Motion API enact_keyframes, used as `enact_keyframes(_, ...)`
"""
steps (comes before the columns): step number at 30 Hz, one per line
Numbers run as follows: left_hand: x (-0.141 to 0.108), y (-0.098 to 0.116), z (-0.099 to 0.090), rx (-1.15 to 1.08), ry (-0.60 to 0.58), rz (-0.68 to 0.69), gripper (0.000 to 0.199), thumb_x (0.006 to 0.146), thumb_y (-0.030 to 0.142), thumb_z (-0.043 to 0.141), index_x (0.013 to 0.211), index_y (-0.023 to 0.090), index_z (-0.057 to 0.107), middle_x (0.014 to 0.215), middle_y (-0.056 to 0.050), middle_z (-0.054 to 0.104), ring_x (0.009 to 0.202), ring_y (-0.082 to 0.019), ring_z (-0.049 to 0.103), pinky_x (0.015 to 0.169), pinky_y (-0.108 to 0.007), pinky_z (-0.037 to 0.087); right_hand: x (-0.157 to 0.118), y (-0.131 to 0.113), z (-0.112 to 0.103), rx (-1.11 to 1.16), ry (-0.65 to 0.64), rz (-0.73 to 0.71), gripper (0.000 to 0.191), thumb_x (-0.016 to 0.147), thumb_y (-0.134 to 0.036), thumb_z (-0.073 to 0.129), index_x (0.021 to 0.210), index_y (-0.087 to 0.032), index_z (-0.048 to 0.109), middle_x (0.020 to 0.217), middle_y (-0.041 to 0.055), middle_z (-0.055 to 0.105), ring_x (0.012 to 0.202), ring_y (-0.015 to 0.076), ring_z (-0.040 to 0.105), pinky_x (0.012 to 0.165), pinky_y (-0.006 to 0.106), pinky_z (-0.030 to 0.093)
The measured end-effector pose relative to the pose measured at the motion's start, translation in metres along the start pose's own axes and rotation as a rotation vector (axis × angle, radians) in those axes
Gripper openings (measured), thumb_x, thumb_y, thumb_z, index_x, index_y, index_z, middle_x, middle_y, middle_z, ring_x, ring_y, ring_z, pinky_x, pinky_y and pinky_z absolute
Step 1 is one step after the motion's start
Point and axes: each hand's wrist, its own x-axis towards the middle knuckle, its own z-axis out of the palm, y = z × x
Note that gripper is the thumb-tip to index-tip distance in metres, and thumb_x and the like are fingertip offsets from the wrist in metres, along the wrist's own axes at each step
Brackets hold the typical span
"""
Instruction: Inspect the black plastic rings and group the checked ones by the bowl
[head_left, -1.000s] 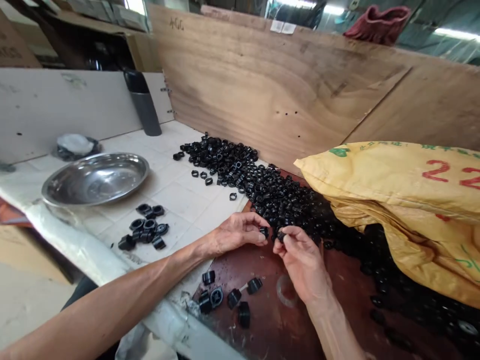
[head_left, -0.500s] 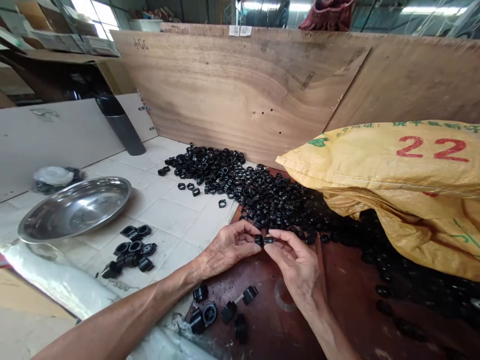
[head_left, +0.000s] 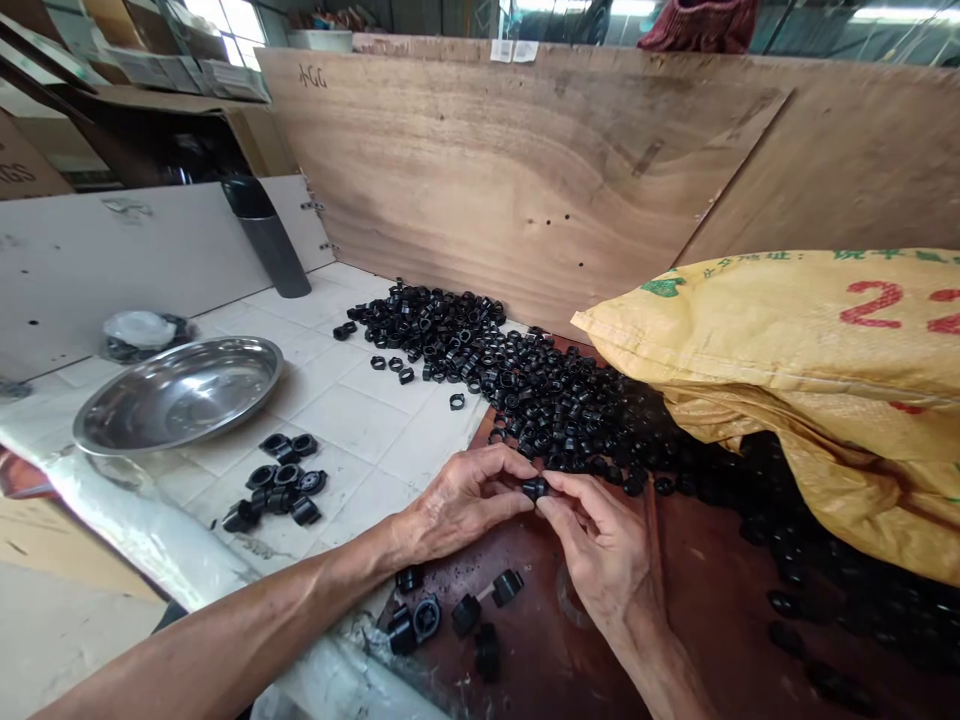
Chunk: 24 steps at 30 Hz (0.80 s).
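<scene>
Between the fingertips of my left hand (head_left: 469, 500) and my right hand (head_left: 600, 535) is a small black plastic fitting (head_left: 535, 488). Both hands pinch it from opposite sides, and its two pieces now meet end to end. Just beyond the hands spreads a heap of black plastic rings (head_left: 555, 400). Nearer me, below the left wrist, several black fittings (head_left: 466, 614) lie on the dark red board (head_left: 555, 655). A second small group of black fittings (head_left: 283, 498) rests on the white tiled surface (head_left: 352, 420) to the left.
A shallow steel bowl (head_left: 180, 395) stands at the left, with a dark grey bottle (head_left: 270, 240) behind it. A yellow woven sack (head_left: 787, 330) slumps over black parts at the right. A plywood panel (head_left: 480, 170) closes off the back.
The two black pieces, held apart by a small gap before, have been brought together between my fingertips. The view has swung slightly to the left.
</scene>
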Motion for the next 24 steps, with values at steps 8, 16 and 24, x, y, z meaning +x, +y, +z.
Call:
enact_keyframes(8,0.000,-0.002,-0.003,0.182,-0.014,0.169,0.018,0.093,0.028,0.071,0.107,0.017,0.072,0.109,-0.008,0.070,0.100,-0.018,0.069,0.093,-0.033,0.055,-0.002,-0.007,-0.004,-0.069,-0.063,-0.018,0.015,0.097,-0.028,0.062,0.103,-0.019,0.073,0.090,0.0046,0.074,0.079,0.0178,0.073,0.070,0.025,0.059)
enact_keyframes(16,-0.004,0.005,0.000,0.007,0.011,-0.038,0.021,0.087,0.027,0.077,0.104,0.015,0.073,0.105,-0.008,0.072,0.095,-0.018,0.069,0.089,-0.031,0.056,0.004,-0.012,-0.004,-0.030,-0.010,-0.188,0.016,0.094,-0.013,0.063,0.097,-0.020,0.077,0.098,0.0043,0.076,0.093,0.0157,0.073,0.086,0.022,0.057)
enact_keyframes(24,-0.003,0.014,0.004,-0.144,0.002,-0.190,0.024,0.086,0.027,0.078,0.103,0.012,0.071,0.096,-0.008,0.075,0.087,-0.018,0.071,0.085,-0.033,0.058,0.001,-0.009,-0.005,-0.091,0.000,-0.150,0.021,0.095,-0.020,0.065,0.114,-0.022,0.074,0.103,0.0049,0.077,0.092,0.0166,0.075,0.083,0.023,0.061)
